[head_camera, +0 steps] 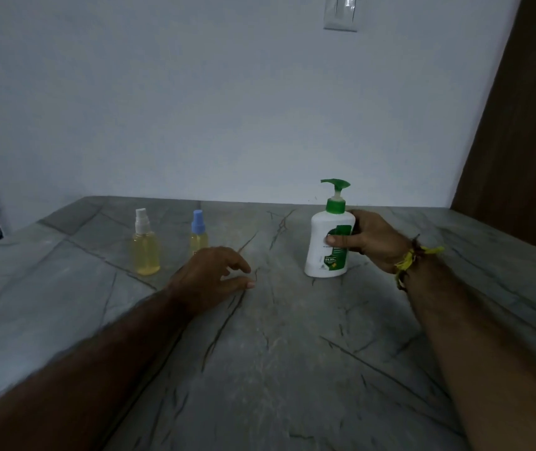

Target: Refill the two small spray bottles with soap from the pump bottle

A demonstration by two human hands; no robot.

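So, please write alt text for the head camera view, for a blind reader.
A person's right hand grips an upright white pump bottle with a green pump on a grey stone table. The left hand rests open near two small capped spray bottles of yellowish liquid.

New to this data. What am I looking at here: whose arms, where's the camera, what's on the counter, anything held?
There is no robot: these are a person's bare arms, filmed by a wide-angle camera on their head that looks forward and down. On the grey stone counter stand two small spray bottles of yellowish liquid, one with a white cap and one with a blue cap. The right hand grips the white pump bottle with a green pump, upright on the counter. The left hand holds nothing, its fingers loosely curled in front of the blue-capped bottle.
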